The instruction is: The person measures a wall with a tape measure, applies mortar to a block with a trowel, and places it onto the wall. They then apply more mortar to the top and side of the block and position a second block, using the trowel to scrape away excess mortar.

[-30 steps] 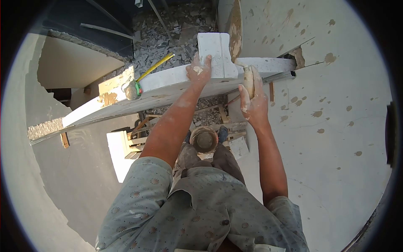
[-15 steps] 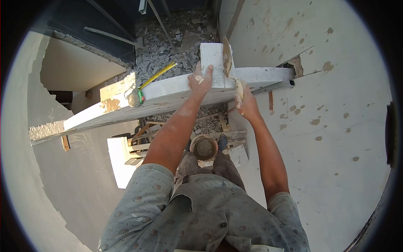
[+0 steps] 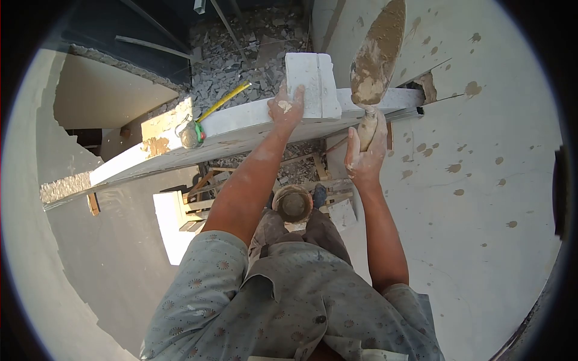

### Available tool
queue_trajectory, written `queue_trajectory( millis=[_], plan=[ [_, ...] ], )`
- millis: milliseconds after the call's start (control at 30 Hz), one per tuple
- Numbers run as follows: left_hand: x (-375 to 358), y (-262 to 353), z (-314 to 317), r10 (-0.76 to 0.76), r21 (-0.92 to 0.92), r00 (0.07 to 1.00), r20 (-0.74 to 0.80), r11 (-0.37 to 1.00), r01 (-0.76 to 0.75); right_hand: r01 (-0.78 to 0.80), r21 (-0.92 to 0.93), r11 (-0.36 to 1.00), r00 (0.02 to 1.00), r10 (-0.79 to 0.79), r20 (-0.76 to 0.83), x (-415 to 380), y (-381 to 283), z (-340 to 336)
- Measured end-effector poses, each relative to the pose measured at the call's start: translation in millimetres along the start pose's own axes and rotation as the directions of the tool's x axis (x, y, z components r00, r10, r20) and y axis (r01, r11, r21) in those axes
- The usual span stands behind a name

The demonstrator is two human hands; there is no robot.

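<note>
A white block (image 3: 311, 84) rests on the curved white ledge (image 3: 241, 123), and my left hand (image 3: 285, 109) grips its left side, with thumb and fingers around the edge. My right hand (image 3: 367, 153) is wrapped round the handle of a trowel (image 3: 378, 54). The trowel's blade points up and away, coated with wet mortar, and is apart from the block on its right. A tape measure (image 3: 192, 134) lies on the ledge to the left, its yellow strip pulled out.
A bucket of mortar (image 3: 293, 204) stands below between my legs, by wooden framing (image 3: 201, 204). Rubble (image 3: 232, 81) covers the floor beyond the ledge. A mortar-spattered wall (image 3: 469, 198) rises on the right, with a broken notch at the ledge's end.
My right hand has moved right with the trowel, away from the block. The trowel has turned so its broad blade faces me. My left hand stays on the block.
</note>
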State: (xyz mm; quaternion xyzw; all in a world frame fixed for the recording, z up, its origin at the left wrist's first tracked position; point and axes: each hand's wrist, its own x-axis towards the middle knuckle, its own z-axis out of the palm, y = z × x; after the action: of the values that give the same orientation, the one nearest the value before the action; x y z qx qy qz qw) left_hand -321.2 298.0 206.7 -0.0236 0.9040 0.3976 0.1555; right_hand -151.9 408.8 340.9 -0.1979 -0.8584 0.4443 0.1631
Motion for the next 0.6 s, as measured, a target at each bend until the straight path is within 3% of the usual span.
queue_trajectory(
  millis=[67,100,200,267,300,333,400,500,600],
  plan=[
    [-0.7,-4.4,5.4,0.001,0.003,1.000,-0.021,1.000,-0.001,-0.156,0.009,0.988,0.985,0.155,0.082,-23.7,40.8,19.6],
    [-0.8,-4.4,6.4,0.008,-0.005,1.000,-0.027,1.000,-0.008,-0.191,-0.210,0.959,0.937,0.242,0.252,-18.4,40.8,17.9],
    [2.4,-6.0,6.3,0.018,-0.019,1.000,-0.023,1.000,-0.018,-0.063,-0.139,0.988,0.981,0.087,0.172,-15.3,27.0,4.9],
    [-4.4,-1.1,0.8,-0.004,-0.042,1.000,0.000,0.999,0.004,0.099,-0.084,0.992,0.990,-0.107,-0.087,-23.4,9.5,6.5],
    [-4.7,-2.7,0.7,-0.013,-0.037,1.000,-0.004,0.999,0.012,0.195,-0.071,0.978,0.950,-0.207,-0.235,-22.8,4.9,9.3],
    [-4.0,-2.3,0.9,-0.014,-0.033,1.000,-0.008,0.999,0.014,0.037,-0.092,0.995,0.997,-0.043,-0.064,-28.0,19.4,13.4],
    [-2.8,-1.3,3.6,-0.002,-0.038,1.000,-0.019,0.999,0.001,-0.237,-0.214,0.947,0.923,0.289,0.256,-34.2,45.0,16.5],
    [6.6,-2.4,4.4,0.020,-0.039,0.999,-0.033,0.999,-0.021,-0.083,-0.141,0.986,0.976,0.109,0.191,-30.5,30.8,-1.2],
    [0.3,-1.6,2.9,-0.016,-0.026,1.000,-0.008,1.000,0.016,0.048,0.027,0.998,0.986,-0.043,-0.160,-33.9,-5.8,-1.8]
  ],
)
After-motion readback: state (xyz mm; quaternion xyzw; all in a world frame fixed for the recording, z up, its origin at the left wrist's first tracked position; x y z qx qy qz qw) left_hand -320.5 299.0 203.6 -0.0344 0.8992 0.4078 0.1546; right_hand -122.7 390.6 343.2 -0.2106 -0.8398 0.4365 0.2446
